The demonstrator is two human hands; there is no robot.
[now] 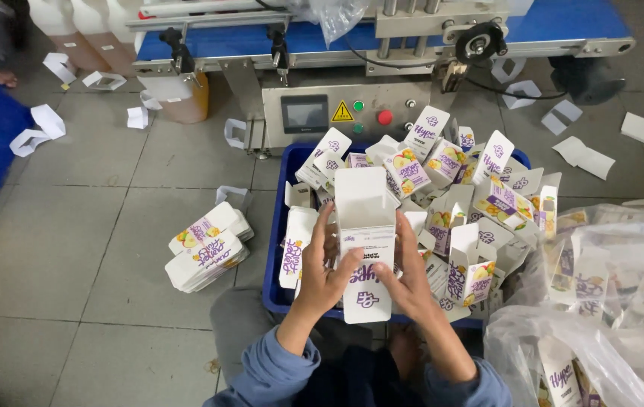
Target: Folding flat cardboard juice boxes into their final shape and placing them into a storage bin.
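1. Grey tiled floor (88,249) spreads under us; at frame centre we hold a white carton (366,249) upright, top flap open
2. Our left hand (323,273) and right hand (410,275) pinch its sides, thumbs on the front to keep it squared
3. Behind it, a blue crate (277,226) collects folded cartons; flat blanks (207,247) are stacked at its left within reach

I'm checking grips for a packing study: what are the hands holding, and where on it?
Both hold one white carton with purple print: left hand and right hand grip its opposite long sides, near the lower half.
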